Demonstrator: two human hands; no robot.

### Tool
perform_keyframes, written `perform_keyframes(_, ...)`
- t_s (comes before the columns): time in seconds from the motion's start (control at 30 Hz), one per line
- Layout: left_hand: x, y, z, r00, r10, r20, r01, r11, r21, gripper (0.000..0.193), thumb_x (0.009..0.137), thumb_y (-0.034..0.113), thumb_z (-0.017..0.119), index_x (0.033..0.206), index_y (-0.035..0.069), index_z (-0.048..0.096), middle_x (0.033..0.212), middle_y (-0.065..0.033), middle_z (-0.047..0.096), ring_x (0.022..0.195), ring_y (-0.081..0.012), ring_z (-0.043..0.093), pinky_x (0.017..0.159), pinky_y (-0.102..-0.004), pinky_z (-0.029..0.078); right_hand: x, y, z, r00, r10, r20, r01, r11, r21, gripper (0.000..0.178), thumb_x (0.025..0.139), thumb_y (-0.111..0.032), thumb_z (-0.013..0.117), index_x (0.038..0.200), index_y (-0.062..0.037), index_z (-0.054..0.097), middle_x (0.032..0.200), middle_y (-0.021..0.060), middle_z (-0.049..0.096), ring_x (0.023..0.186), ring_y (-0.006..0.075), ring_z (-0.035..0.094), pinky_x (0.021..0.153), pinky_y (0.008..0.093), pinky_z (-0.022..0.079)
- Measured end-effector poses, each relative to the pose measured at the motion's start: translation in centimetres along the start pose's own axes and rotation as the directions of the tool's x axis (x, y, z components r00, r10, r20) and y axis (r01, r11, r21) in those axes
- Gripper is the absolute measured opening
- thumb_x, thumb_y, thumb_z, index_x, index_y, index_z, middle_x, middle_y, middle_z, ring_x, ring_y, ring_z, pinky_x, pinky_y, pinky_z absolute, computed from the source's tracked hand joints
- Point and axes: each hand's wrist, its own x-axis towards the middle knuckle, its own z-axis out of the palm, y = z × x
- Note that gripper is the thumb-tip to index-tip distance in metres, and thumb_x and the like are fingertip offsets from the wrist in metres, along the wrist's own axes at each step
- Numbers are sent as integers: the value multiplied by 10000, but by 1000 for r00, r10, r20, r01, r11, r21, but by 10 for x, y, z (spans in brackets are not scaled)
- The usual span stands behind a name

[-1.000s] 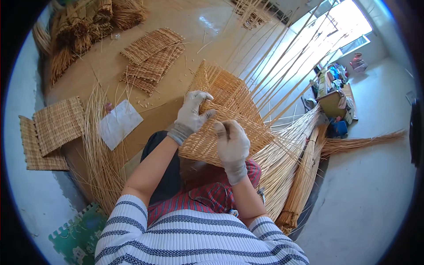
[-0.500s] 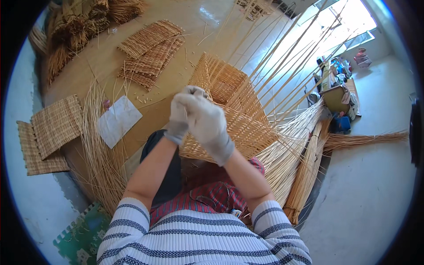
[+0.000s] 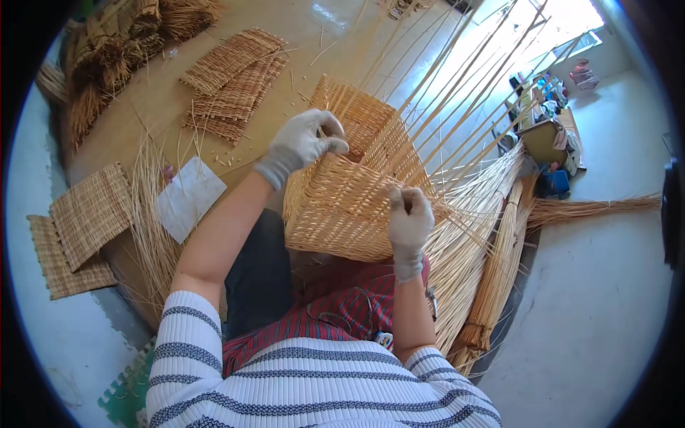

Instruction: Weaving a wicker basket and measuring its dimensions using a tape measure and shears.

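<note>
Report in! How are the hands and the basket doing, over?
Left hand at the top of the woven basket. Right hand there too, farther right; unclear what its grip holds. Long strands stick up, maybe in the way.

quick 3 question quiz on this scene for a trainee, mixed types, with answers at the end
1. True or false: the left hand and the right hand are both gloved.
2. Where is the white sheet, as seen in this view?
a) inside the woven basket
b) to the right of the basket
c) to the left of the basket
3. Fill the gap: of the two hands, the ____ one is higher in the picture.

Key: 1. True. 2. c. 3. left.
</note>
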Motion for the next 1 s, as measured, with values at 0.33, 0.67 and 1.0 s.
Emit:
perform_keyframes(0.33, -76, 30, 93, 962, 264, -64, -115, 609, 785, 695, 888, 256, 658, 1539, 218, 421, 1473, -282, 445, 1023, -287, 682, 804, -403, 510, 41, -40, 4, 902, -423, -84, 396, 890, -227, 86, 850, -126, 780, 890, -75, 723, 781, 77, 674, 734, 238, 665, 698, 351, 528)
perform_keyframes(0.67, -74, 30, 100, 984, 171, -57, -43, 529, 847, 577, 912, 191, 585, 1475, 253, 473, 1446, -262, 469, 964, -221, 698, 813, -372, 487, 21, 4, 17, 757, -648, 85, 555, 567, -609, 550, 939, -341, 664, 1397, -61, 544, 1386, 146, 566, 1312, 374, 487, 1168, 559, 275)
perform_keyframes(1.0, -106, 35, 89, 968, 236, -83, -150, 813, 563, 616, 901, 164, 673, 1479, 231, 471, 1493, -225, 411, 1049, -392, 659, 863, -469, 529, -37, -2, -22, 872, -456, 179, 488, 784, -384, 696, 782, -200, 795, 1426, -128, 542, 1422, 136, 560, 1372, 362, 453, 1190, 512, 302)
